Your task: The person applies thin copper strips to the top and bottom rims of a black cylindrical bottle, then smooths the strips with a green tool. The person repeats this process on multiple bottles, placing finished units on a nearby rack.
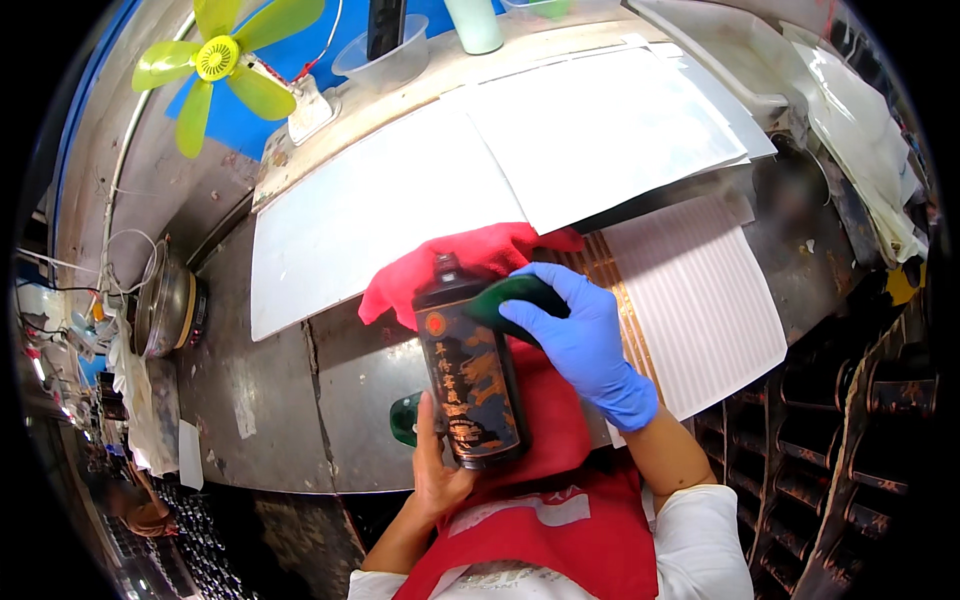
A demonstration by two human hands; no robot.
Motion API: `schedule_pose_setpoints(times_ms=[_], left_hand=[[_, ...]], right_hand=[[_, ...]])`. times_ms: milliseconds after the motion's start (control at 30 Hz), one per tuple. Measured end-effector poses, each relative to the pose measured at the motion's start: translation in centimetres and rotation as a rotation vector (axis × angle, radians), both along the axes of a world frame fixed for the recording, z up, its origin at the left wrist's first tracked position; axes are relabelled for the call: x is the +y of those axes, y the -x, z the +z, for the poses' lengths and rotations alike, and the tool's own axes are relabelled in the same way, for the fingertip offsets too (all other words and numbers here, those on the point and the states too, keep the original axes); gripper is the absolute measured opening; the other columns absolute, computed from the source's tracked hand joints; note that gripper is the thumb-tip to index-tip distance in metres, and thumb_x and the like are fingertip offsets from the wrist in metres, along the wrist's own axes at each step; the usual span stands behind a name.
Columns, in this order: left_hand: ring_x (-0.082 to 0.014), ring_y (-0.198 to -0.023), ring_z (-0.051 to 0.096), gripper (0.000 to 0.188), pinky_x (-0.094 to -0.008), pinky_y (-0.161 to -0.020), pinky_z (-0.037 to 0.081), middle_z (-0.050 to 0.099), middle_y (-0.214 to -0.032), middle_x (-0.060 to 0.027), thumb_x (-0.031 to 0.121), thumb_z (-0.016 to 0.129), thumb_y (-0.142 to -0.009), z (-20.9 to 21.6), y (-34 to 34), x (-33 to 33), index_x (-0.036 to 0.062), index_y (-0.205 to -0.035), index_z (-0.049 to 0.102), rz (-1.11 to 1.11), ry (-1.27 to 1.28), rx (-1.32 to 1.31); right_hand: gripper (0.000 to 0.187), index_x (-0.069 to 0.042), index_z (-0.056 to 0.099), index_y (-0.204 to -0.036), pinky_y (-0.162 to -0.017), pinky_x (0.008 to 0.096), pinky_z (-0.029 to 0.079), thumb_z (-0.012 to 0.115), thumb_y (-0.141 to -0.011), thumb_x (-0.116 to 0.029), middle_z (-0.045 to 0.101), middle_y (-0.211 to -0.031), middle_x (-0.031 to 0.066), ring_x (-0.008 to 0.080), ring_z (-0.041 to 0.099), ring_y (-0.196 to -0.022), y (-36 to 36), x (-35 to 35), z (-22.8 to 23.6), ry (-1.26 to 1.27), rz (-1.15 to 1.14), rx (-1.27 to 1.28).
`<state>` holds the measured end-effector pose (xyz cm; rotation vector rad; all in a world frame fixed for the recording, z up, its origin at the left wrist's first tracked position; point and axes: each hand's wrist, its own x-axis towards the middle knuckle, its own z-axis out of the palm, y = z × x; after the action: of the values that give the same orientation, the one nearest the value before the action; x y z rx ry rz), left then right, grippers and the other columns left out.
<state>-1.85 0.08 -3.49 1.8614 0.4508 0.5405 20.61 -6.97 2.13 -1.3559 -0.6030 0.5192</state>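
Observation:
A black square-shouldered bottle (468,375) with copper-coloured decoration lies tilted in front of me, its short neck pointing away. My left hand (436,468), bare, grips its lower left edge, the thumb lying along the side. In a blue glove, my right hand (580,335) pinches a dark green rounded pad (517,303) between thumb and fingers, over the bottle's right shoulder. Whether the pad touches the bottle I cannot tell. Beneath the bottle spreads a red cloth (553,405). Another dark green piece (404,419) rests on the table just left of the bottle.
White sheets (600,130) cover the back of the metal table (250,400). A striped pale foam sheet (700,310) and copper-coloured strips (612,275) lie at right. A yellow-green fan (217,60) stands back left; a metal pan (160,308) sits left. Racks of dark bottles (810,460) stand lower right.

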Motion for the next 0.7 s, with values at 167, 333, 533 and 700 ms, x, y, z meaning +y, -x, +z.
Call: schedule_pose_setpoints(times_ms=[167, 333, 533, 700], left_hand=[[-0.0273, -0.118, 0.048, 0.095, -0.0374, -0.095, 0.043, 0.035, -0.137, -0.0206, -0.014, 0.058, -0.076, 0.4, -0.4, 0.1, 0.0035, -0.144, -0.006, -0.094, -0.044, 0.039], [-0.0385, -0.121, 0.043, 0.101, -0.0446, -0.094, 0.04, 0.035, -0.134, -0.0301, 0.0, 0.072, -0.069, 0.3, 0.1, 0.7, 0.0004, -0.143, 0.003, -0.024, -0.274, -0.013], [-0.046, -0.124, 0.035, 0.094, -0.0501, -0.1, 0.031, 0.031, -0.135, -0.0329, 0.013, 0.08, -0.061, 4.6, -1.6, 2.4, 0.0007, -0.139, 0.029, -0.119, -0.698, 0.098], [-0.039, -0.13, 0.03, 0.094, -0.0461, -0.105, 0.025, 0.03, -0.139, -0.0261, 0.017, 0.077, -0.064, 4.2, -1.6, 2.4, -0.0011, -0.141, 0.025, -0.138, -0.716, 0.055]], right_hand=[[0.022, 0.002, 0.061, -0.101, -0.073, 0.023, 0.051, 0.067, -0.081, -0.004, 0.066, -0.088, 0.005, 0.0098, 0.061, -0.08, -0.4, 0.6, 0.2, -0.083, -0.066, 0.051], [0.026, 0.0, 0.062, -0.101, -0.072, 0.0253, 0.05, 0.07, -0.079, -0.01, 0.066, -0.087, 0.0076, 0.011, 0.061, -0.079, 0.2, -0.6, 0.0, -0.015, -0.023, 0.052], [0.02, -0.001, 0.062, -0.097, -0.071, 0.026, 0.05, 0.069, -0.08, -0.009, 0.065, -0.083, 0.0078, 0.0102, 0.06, -0.076, -1.3, -0.6, 0.7, -0.032, -0.059, 0.044], [0.024, -0.003, 0.063, -0.1, -0.073, 0.027, 0.049, 0.07, -0.078, -0.012, 0.065, -0.087, 0.0089, 0.0127, 0.061, -0.08, 2.0, -3.2, -0.3, 0.086, 0.094, 0.03]])
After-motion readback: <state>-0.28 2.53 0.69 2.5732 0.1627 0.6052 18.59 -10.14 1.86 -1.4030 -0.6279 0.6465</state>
